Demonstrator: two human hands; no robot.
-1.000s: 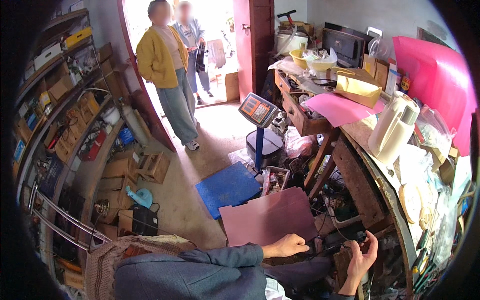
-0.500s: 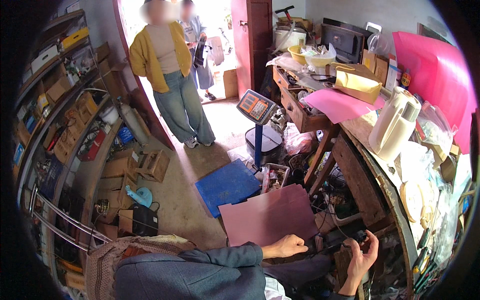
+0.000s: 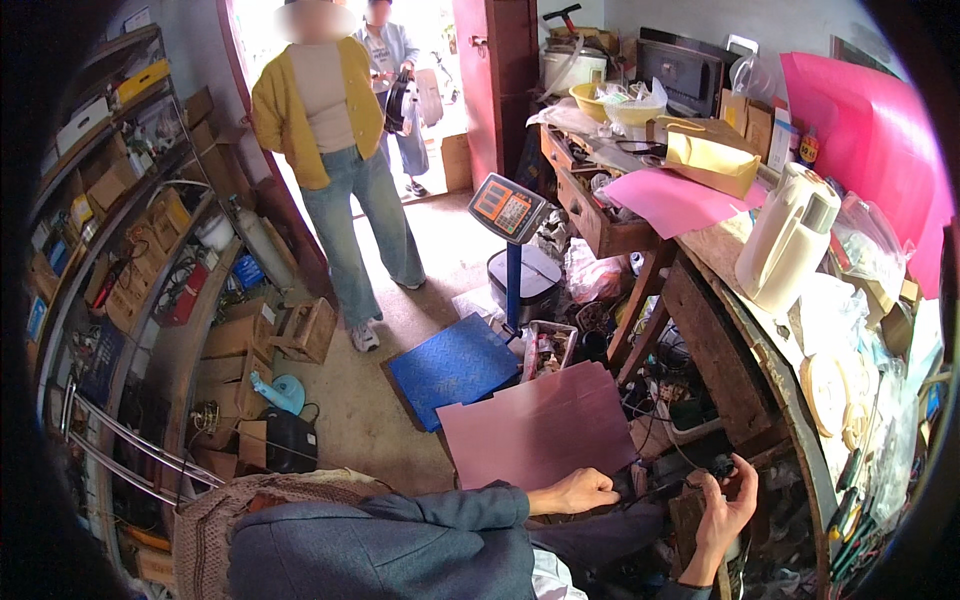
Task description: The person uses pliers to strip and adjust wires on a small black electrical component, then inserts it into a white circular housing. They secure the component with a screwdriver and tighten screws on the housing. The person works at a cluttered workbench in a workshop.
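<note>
My left hand is closed, its fingers curled down beside the pink board; whatever it holds is hidden under the fingers. My right hand is bent round a small black object, thumb and fingers at its sides. What kind of thing it is stays too small and dark to tell. A thin grey cable runs down toward it. Both hands are low, at the workbench's near side, over dark clutter. The flat pink board lies just beyond my left hand.
A blue platform scale with a display on a post stands ahead. The cluttered wooden workbench curves along the right, carrying a cream thermos jug. Loaded shelves line the left. A person in a yellow cardigan stands near the doorway, another behind.
The person in the yellow cardigan has stepped, with one foot now nearer the scale. The person behind has shifted and raised a dark object. My hands stay almost in place.
</note>
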